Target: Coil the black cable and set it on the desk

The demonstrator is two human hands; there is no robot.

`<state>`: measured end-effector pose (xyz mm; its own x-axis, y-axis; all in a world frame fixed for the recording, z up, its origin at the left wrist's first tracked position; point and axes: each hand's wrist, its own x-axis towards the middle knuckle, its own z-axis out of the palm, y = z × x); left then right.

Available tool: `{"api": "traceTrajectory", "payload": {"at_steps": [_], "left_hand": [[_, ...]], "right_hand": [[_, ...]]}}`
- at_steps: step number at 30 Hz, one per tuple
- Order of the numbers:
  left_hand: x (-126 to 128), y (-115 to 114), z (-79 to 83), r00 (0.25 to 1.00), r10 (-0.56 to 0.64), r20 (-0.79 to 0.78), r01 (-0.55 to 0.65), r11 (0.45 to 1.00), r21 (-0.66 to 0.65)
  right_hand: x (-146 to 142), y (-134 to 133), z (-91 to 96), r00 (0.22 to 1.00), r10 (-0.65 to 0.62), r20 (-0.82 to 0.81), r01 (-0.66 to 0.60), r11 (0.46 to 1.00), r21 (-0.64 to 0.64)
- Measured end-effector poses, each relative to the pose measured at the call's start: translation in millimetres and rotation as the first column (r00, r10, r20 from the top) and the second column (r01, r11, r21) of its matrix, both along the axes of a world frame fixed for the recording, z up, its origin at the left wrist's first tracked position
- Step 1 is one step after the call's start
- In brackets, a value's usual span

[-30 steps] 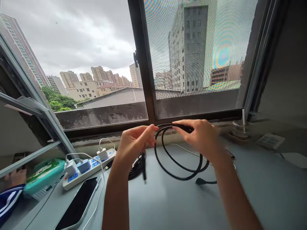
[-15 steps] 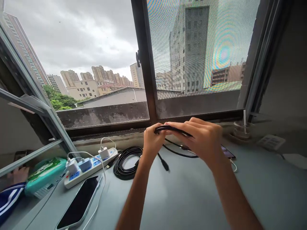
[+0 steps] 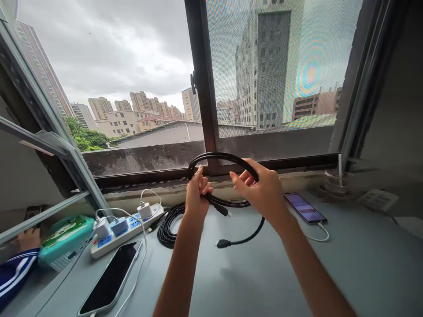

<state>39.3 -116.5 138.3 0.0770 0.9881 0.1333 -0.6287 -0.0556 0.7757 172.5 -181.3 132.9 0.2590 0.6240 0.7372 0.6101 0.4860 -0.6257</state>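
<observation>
A looped black cable [image 3: 224, 155] is held up above the desk between my two hands. My left hand [image 3: 197, 193] closes round the left side of the loop. On the right side, my right hand [image 3: 261, 185] grips the loop, thumb apart from the curled fingers. One black plug [image 3: 222, 210] hangs inside the loop beside my left hand. A second plug, an HDMI-type connector [image 3: 224, 243], dangles lower on a loose end coming from under my right hand. Another coiled black cable [image 3: 167, 233] lies on the desk, left of my left forearm.
A power strip [image 3: 125, 231] with white chargers and a dark-screened phone [image 3: 110, 279] lie at left. A lit phone [image 3: 306, 208] charges at right, before a clear cup [image 3: 337, 182]. Beside a green wipes pack [image 3: 68, 240] is another person's hand [image 3: 29, 239]. The window [image 3: 208, 132] stands behind.
The cable has opened from a flat, edge-on bundle into an upright loop. My hands have moved apart and turned, and a plug end now swings out below my right hand.
</observation>
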Motion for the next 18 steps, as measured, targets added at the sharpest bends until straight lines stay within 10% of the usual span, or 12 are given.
{"api": "traceTrajectory", "payload": {"at_steps": [8,18], "left_hand": [[22,5,-23.0,0.956,-0.213,-0.201,0.213,0.977,-0.023],[19,0,-32.3,0.652,-0.221,-0.725,0.279,0.959,-0.042]], "right_hand": [[-23,-34,13.9,0.742,0.525,-0.417,-0.583,0.812,-0.015],[-8,-51,22.7,0.846,0.239,-0.476,-0.199,0.971,0.135]]}}
